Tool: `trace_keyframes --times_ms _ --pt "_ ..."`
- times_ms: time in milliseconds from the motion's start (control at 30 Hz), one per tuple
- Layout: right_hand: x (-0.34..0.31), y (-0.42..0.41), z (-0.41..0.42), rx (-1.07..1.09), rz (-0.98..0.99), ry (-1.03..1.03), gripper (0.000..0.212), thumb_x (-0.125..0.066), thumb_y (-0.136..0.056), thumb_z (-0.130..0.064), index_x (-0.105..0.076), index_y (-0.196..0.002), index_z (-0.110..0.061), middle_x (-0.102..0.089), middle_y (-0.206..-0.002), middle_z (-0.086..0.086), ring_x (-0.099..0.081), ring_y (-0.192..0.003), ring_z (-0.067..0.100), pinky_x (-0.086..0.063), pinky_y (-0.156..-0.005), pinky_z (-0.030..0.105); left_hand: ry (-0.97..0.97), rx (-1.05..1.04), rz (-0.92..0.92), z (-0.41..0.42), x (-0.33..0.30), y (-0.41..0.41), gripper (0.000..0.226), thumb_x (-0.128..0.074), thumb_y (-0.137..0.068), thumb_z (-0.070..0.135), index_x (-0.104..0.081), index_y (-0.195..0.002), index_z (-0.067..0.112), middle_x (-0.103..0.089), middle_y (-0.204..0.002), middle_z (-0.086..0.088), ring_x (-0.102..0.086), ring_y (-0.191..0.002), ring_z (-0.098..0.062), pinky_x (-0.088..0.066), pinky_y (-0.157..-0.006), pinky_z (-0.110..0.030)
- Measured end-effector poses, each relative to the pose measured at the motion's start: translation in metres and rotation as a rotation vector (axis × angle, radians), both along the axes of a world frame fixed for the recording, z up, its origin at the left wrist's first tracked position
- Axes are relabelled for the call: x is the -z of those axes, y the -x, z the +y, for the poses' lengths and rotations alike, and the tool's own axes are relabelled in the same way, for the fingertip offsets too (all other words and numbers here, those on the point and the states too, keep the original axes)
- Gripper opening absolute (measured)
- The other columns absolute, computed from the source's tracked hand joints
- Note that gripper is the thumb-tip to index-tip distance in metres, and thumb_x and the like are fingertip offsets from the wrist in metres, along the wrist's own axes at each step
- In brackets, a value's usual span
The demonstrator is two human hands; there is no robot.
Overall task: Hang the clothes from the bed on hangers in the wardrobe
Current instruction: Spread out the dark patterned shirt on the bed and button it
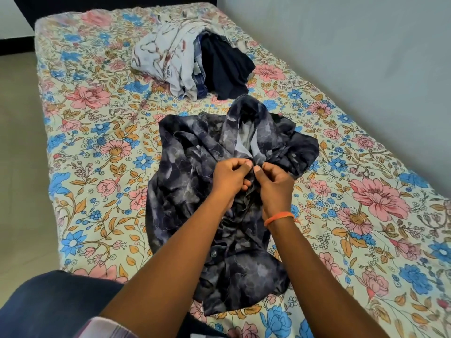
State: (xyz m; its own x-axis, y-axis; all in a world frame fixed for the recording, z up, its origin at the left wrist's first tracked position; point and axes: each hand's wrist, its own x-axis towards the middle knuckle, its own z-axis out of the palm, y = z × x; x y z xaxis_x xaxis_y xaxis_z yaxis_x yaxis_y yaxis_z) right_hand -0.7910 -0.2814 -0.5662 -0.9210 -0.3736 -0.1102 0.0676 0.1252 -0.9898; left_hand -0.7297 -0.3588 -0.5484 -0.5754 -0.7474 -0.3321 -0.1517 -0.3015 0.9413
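Observation:
A dark blue-grey marbled shirt (195,181) lies spread on the bed (97,142), collar pointing away from me. My left hand (230,176) and my right hand (274,184) pinch the shirt's front placket just below the collar, thumbs nearly touching. An orange thread band circles my right wrist. A round button shows lower on the shirt front. Farther up the bed sits a pile of clothes (192,62): a white patterned garment, a blue checked one and a black one. No hanger or wardrobe is in view.
The bed has a floral sheet and runs along a grey wall (366,57) on the right. Beige floor (17,142) lies to the left. My leg in dark jeans (53,303) is at the bottom left, beside the mattress edge.

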Motion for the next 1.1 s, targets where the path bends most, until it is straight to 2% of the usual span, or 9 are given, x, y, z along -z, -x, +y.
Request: trace_keyframes --times_ms 133,233,300,367,533,667,800,967,1100 --pt "0.001 -0.004 0.001 0.001 -0.060 0.024 0.016 -0.074 -0.087 -0.011 -0.073 -0.102 -0.006 -0.074 -0.093 0.007 -0.066 -0.083 0.012 -0.058 -0.088 0.038 -0.085 -0.028 0.005 -0.001 -0.001 -0.002 0.010 -0.064 -0.095 0.018 -0.067 -0.091 0.010 -0.058 -0.060 0.004 -0.049 -0.041 -0.005 -0.040 -0.041 -0.017" --pt "0.002 -0.008 0.004 0.010 -0.141 0.076 0.014 -0.076 -0.085 -0.011 -0.073 -0.098 -0.006 -0.073 -0.087 0.005 -0.066 -0.081 0.015 -0.056 -0.091 0.046 -0.118 0.010 0.023 0.002 -0.001 -0.005 0.004 -0.064 -0.095 0.018 -0.067 -0.092 0.019 -0.059 -0.065 0.005 -0.044 -0.041 -0.004 -0.037 -0.041 -0.016" --pt "0.002 -0.011 0.006 0.012 -0.194 0.105 0.020 -0.079 -0.081 -0.017 -0.074 -0.096 -0.005 -0.074 -0.091 0.014 -0.070 -0.087 0.029 -0.055 -0.092 0.054 -0.123 0.028 0.014 0.002 -0.001 -0.006 0.006 -0.067 -0.093 0.019 -0.068 -0.089 0.024 -0.062 -0.069 0.004 -0.042 -0.043 -0.004 -0.037 -0.042 -0.016" --pt "0.002 -0.012 0.008 0.003 -0.239 0.118 0.027 -0.079 -0.079 -0.021 -0.074 -0.098 -0.003 -0.074 -0.097 0.020 -0.069 -0.099 0.042 -0.053 -0.092 0.059 -0.131 0.010 0.018 0.002 -0.004 -0.007 0.002 -0.071 -0.090 0.018 -0.071 -0.091 0.017 -0.063 -0.068 0.004 -0.042 -0.043 -0.004 -0.037 -0.042 -0.015" --pt "-0.006 -0.011 0.011 0.012 -0.244 0.133 0.018 -0.077 -0.081 -0.016 -0.074 -0.094 -0.003 -0.072 -0.097 0.024 -0.067 -0.085 0.029 -0.052 -0.090 0.063 -0.123 -0.054 0.050 0.000 -0.011 -0.006 0.004 -0.074 -0.085 0.015 -0.073 -0.084 0.011 -0.066 -0.065 -0.001 -0.049 -0.043 -0.007 -0.041 -0.043 -0.018" --pt "-0.017 -0.001 0.009 0.086 -0.225 0.132 0.018 -0.075 -0.069 -0.015 -0.075 -0.087 -0.013 -0.073 -0.093 0.021 -0.067 -0.083 0.027 -0.054 -0.089 0.059 0.102 -0.049 -0.060 -0.007 -0.018 -0.006 0.010 -0.076 -0.080 0.013 -0.072 -0.071 0.014 -0.068 -0.062 -0.001 -0.057 -0.045 -0.009 -0.046 -0.046 -0.022" --pt "-0.033 0.008 0.006 0.084 -0.154 0.185 0.015 -0.070 -0.082 -0.001 -0.074 -0.081 -0.015 -0.073 -0.089 0.015 -0.069 -0.081 0.023 -0.056 -0.092 0.051 0.453 0.013 -0.149 -0.013 -0.037 -0.008 0.016 -0.072 -0.077 0.014 -0.070 -0.061 0.013 -0.071 -0.064 0.003 -0.067 -0.055 -0.014 -0.058 -0.059 -0.029" --pt "-0.054 0.006 0.010 -0.020 0.108 0.173 0.009 -0.070 -0.091 -0.014 -0.074 -0.083 -0.013 -0.074 -0.083 0.004 -0.067 -0.079 0.012 -0.056 -0.079 0.032 0.744 0.114 -0.144 -0.012 -0.070 -0.007 0.014 -0.070 -0.079 0.016 -0.072 -0.066 0.011 -0.071 -0.068 0.006 -0.064 -0.064 -0.007 -0.052 -0.063 -0.024" --pt "-0.064 0.005 0.013 -0.005 0.279 0.135 0.007 -0.069 -0.090 -0.014 -0.074 -0.086 -0.015 -0.073 -0.085 0.003 -0.068 -0.081 0.013 -0.055 -0.075 0.030 0.807 0.167 -0.056 -0.006 -0.084 -0.011 0.013 -0.068 -0.085 0.016 -0.075 -0.074 0.013 -0.071 -0.073 0.010 -0.064 -0.065 -0.002 -0.051 -0.063 -0.020"
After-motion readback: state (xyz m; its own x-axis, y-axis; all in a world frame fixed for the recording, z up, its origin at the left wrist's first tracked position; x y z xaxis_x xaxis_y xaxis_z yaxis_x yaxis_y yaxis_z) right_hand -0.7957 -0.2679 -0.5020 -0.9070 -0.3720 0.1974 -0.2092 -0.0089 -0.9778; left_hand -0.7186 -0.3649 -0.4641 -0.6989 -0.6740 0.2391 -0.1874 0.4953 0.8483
